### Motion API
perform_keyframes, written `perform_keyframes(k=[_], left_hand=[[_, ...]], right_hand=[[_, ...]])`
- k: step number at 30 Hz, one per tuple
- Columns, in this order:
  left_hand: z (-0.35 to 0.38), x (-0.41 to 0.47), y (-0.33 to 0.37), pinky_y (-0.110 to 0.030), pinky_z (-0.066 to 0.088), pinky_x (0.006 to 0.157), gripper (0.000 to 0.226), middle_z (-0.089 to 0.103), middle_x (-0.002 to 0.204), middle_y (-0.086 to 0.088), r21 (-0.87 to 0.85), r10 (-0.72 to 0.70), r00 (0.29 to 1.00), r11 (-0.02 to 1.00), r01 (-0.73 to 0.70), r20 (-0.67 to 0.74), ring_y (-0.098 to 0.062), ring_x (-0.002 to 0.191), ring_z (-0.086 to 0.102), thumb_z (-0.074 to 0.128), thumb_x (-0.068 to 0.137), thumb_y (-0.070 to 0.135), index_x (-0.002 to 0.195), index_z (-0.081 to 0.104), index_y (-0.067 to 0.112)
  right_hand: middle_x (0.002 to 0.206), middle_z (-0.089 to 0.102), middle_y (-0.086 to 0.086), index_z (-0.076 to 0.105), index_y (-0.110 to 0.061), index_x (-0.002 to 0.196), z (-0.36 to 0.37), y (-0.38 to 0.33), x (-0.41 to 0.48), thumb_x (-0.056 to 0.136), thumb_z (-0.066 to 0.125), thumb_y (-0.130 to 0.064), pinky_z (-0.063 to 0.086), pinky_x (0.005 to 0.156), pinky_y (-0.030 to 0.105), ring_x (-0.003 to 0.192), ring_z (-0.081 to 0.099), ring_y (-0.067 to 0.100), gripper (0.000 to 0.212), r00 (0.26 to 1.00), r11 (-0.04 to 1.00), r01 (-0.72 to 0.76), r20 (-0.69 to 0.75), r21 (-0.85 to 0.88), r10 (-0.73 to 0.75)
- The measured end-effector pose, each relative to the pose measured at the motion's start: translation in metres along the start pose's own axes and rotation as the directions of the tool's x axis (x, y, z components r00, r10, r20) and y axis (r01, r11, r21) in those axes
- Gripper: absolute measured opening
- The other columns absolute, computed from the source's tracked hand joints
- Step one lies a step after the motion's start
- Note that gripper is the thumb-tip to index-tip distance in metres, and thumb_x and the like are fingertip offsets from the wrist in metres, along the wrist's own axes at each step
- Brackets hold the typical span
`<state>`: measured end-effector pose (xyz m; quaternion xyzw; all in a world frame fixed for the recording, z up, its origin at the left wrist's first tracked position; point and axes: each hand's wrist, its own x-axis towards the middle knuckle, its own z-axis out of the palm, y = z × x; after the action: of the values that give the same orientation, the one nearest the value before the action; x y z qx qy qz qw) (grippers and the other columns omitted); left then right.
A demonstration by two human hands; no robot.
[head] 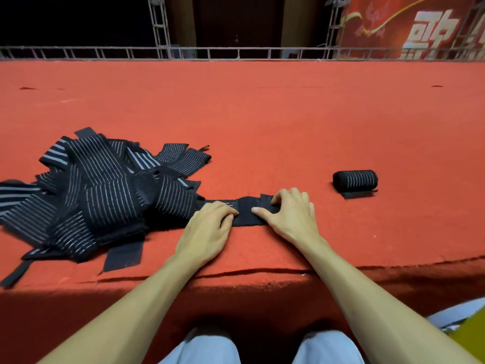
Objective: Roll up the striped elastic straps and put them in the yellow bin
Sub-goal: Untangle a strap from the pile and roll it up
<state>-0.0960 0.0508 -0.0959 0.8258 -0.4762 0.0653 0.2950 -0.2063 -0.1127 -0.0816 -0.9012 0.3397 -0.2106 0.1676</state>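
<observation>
A black strap (pixel 246 215) with thin white stripes lies flat on the red carpet (pixel 262 122), running out of a loose pile of striped straps (pixel 105 190) at the left. My left hand (pixel 210 227) presses the strap down with its fingers bent. My right hand (pixel 291 214) holds the strap's folded right end, fingers curled over the fold and thumb on the strap. A rolled strap (pixel 354 181) sits on the carpet to the right, its tail end loose. A corner of the yellow bin (pixel 469 337) shows at the bottom right.
The carpeted platform's front edge (pixel 262 274) runs just below my hands. A metal truss railing (pixel 236 52) lines the far edge, with a red banner (pixel 420 24) behind it. My knees in light trousers (pixel 207 348) are under the platform edge.
</observation>
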Motion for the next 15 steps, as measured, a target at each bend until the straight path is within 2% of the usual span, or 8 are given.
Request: perform_keyframes(k=[3, 6, 8, 10, 12, 14, 15], left_hand=[[0.002, 0.000, 0.000, -0.032, 0.037, 0.099, 0.023, 0.059, 0.115, 0.015, 0.006, -0.006, 1.000, 1.000, 0.006, -0.006, -0.007, 0.114, 0.048, 0.047, 0.097, 0.021, 0.111, 0.065, 0.027], [0.002, 0.000, -0.001, -0.029, 0.036, 0.097, 0.024, 0.059, 0.114, 0.015, 0.016, -0.001, 1.000, 1.000, 0.001, -0.015, -0.006, 0.113, 0.047, 0.047, 0.096, 0.018, 0.111, 0.064, 0.027], [0.002, 0.000, 0.000, -0.030, 0.037, 0.096, 0.024, 0.059, 0.114, 0.014, 0.025, 0.014, 1.000, 1.000, -0.013, -0.026, -0.007, 0.113, 0.048, 0.048, 0.095, 0.016, 0.111, 0.064, 0.025], [0.002, -0.001, 0.001, -0.032, 0.038, 0.095, 0.024, 0.060, 0.114, 0.013, 0.036, 0.033, 0.999, 0.999, -0.032, -0.033, -0.009, 0.112, 0.049, 0.048, 0.095, 0.016, 0.111, 0.064, 0.024], [0.003, -0.001, 0.000, -0.034, 0.040, 0.095, 0.025, 0.061, 0.113, 0.011, 0.062, 0.051, 0.998, 0.997, -0.049, -0.042, -0.011, 0.111, 0.051, 0.047, 0.094, 0.015, 0.111, 0.064, 0.023], [0.003, -0.001, 0.004, -0.035, 0.041, 0.093, 0.027, 0.063, 0.108, 0.006, 0.145, 0.094, 0.994, 0.986, -0.085, -0.055, -0.016, 0.106, 0.056, 0.044, 0.092, 0.016, 0.108, 0.065, 0.019], [0.003, -0.002, 0.007, -0.034, 0.039, 0.093, 0.031, 0.065, 0.102, 0.003, 0.219, 0.134, 0.989, 0.969, -0.118, -0.060, -0.018, 0.101, 0.060, 0.041, 0.089, 0.018, 0.106, 0.066, 0.017]], right_hand=[[0.099, 0.054, -0.001, 0.057, -0.019, 0.089, -0.004, -0.003, 0.001, 0.080, 0.063, -0.051, 0.039, 0.088, 0.036, 0.105, 0.049, 0.023, 0.035, 0.999, 1.000, 0.003, -0.033, -0.002, -0.003], [0.096, 0.058, 0.005, 0.060, -0.011, 0.089, -0.007, -0.004, -0.001, 0.082, 0.054, -0.030, 0.041, 0.079, 0.036, 0.099, 0.053, 0.028, 0.021, 0.995, 0.999, 0.008, -0.094, -0.049, -0.013], [0.095, 0.059, 0.007, 0.061, -0.010, 0.087, -0.006, 0.000, -0.002, 0.084, 0.053, -0.027, 0.039, 0.077, 0.036, 0.097, 0.053, 0.029, 0.019, 0.995, 1.000, -0.007, -0.103, -0.019, 0.005], [0.096, 0.062, 0.007, 0.063, -0.011, 0.090, -0.008, 0.003, -0.002, 0.086, 0.054, -0.026, 0.038, 0.078, 0.035, 0.097, 0.054, 0.028, 0.018, 0.994, 0.995, -0.023, -0.106, 0.095, 0.033], [0.097, 0.064, 0.007, 0.066, -0.009, 0.098, -0.011, 0.006, 0.002, 0.089, 0.052, -0.021, 0.038, 0.080, 0.034, 0.095, 0.055, 0.025, 0.021, 0.979, 0.946, -0.096, -0.144, 0.308, 0.146], [0.094, 0.063, 0.004, 0.066, -0.008, 0.102, -0.017, 0.009, 0.006, 0.089, 0.049, -0.019, 0.041, 0.083, 0.034, 0.090, 0.053, 0.019, 0.024, 0.918, 0.815, -0.230, -0.160, 0.531, 0.363], [0.092, 0.063, 0.003, 0.066, -0.009, 0.102, -0.020, 0.010, 0.008, 0.086, 0.047, -0.021, 0.045, 0.083, 0.036, 0.087, 0.053, 0.019, 0.028, 0.871, 0.718, -0.287, -0.139, 0.634, 0.471]])
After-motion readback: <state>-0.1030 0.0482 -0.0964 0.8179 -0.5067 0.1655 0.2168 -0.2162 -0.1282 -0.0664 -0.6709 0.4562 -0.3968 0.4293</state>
